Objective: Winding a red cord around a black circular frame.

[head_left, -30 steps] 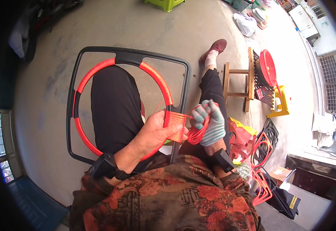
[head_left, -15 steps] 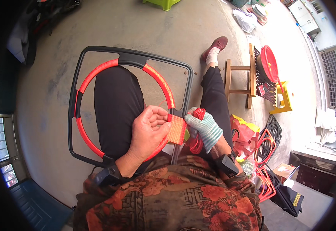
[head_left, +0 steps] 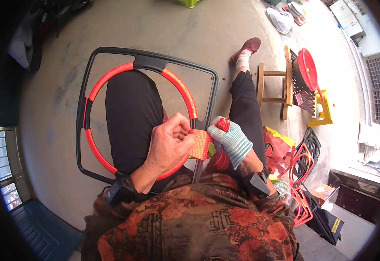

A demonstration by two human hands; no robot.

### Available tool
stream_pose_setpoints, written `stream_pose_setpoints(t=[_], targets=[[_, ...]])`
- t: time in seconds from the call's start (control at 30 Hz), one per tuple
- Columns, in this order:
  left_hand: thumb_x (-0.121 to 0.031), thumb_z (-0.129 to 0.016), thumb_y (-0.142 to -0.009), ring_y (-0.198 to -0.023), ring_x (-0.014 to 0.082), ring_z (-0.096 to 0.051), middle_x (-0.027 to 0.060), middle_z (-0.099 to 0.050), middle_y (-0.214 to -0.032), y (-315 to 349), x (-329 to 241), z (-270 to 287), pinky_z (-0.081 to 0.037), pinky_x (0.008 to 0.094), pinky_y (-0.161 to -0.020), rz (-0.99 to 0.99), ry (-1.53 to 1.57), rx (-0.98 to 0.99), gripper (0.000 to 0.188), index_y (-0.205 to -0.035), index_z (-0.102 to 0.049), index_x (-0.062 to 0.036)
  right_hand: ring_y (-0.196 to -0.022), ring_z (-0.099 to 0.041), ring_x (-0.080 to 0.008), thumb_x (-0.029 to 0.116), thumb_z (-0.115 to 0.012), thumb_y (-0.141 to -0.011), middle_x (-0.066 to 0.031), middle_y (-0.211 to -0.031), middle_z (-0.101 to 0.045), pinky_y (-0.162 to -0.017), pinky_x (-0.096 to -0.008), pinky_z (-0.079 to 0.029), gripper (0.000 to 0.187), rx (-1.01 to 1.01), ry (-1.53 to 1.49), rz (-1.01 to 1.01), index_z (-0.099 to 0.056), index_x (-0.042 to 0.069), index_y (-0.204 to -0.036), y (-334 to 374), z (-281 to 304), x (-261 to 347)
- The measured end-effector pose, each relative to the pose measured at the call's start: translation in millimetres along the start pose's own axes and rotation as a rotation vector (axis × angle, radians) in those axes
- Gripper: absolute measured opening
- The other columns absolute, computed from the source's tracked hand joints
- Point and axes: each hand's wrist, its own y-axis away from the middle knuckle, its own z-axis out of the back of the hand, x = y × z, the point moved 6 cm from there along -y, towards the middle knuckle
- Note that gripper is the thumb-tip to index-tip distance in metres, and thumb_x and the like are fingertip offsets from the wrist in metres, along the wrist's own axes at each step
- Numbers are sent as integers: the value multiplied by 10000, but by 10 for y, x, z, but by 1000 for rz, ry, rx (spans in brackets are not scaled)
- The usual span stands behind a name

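Note:
A black frame [head_left: 155, 55] with a round inner ring lies over my lap, and sections of the ring are wrapped in red cord [head_left: 181, 90]. On the ring's right side is a flat patch of orange-red cord strands [head_left: 200, 145]. My bare left hand [head_left: 169, 141] is closed in a pinch at the patch's left edge; whatever its fingertips hold is hidden. At the patch's right edge, my right hand [head_left: 232, 142], in a striped pale glove, is wrapped round a bundle of red cord [head_left: 222, 125]. Part of that bundle hangs below the glove.
To the right stand a wooden stool [head_left: 275, 101], a red plastic basket [head_left: 307, 67] and a yellow stool [head_left: 326, 108]. Nearer lie a red and yellow bag [head_left: 279, 145] and several black and red frames [head_left: 301, 165]. A green stool [head_left: 190, 3] shows at the far edge.
My left hand has turned slightly, its fingers more curled, and a thin loose strand above them no longer shows. My right hand keeps the cord bundle, a little higher. The frame has shifted slightly upward.

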Motion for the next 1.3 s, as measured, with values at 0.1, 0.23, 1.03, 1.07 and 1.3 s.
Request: stream_pose_setpoints(t=[0.1,0.23,1.03,1.07,1.3], targets=[[-71,-577,-929,-679,20,-563,-9,-591,-758,7,23,-27,-462,179,-623,85,229,-67,75,-913,-523,-21,-550,-467,-67,214,-667,-866,14,-614,-530,-506,-244,-386,196,25,-39,7,-595,48,-791,44,-6,63],[-204,-538,-993,-683,25,-576,-3,-617,-783,-11,211,-106,-461,170,-603,197,433,40,187,-957,-556,-21,-539,-502,-66,242,-660,-896,18,-634,-534,-496,-217,-398,186,18,-46,36,-581,73,-891,36,-5,10],[-386,-402,-1022,-982,232,-653,157,-649,-1093,106,-57,-471,-518,374,-878,404,685,344,475,-1195,-546,32,-768,-593,-147,-9,-583,-865,-53,-922,-629,-717,-282,-505,242,-782,-116,709,-595,61,-1097,656,1054,757],[-415,-371,-1025,-1015,243,-645,166,-642,-1126,75,-8,-442,-509,390,-896,414,769,309,506,-1206,-541,25,-948,-615,-239,19,-627,-821,-80,-1003,-639,-858,-377,-496,297,-733,604,1069,-612,82,-1111,713,653,1000],[-249,-471,-992,-868,129,-630,57,-636,-1026,-84,80,-80,-531,310,-748,183,682,-133,278,-1139,-579,-40,-1179,-550,-257,-5,-737,-668,-138,-1244,-587,-1024,-379,-403,646,18,575,876,-532,6,-1280,818,-141,1356]])
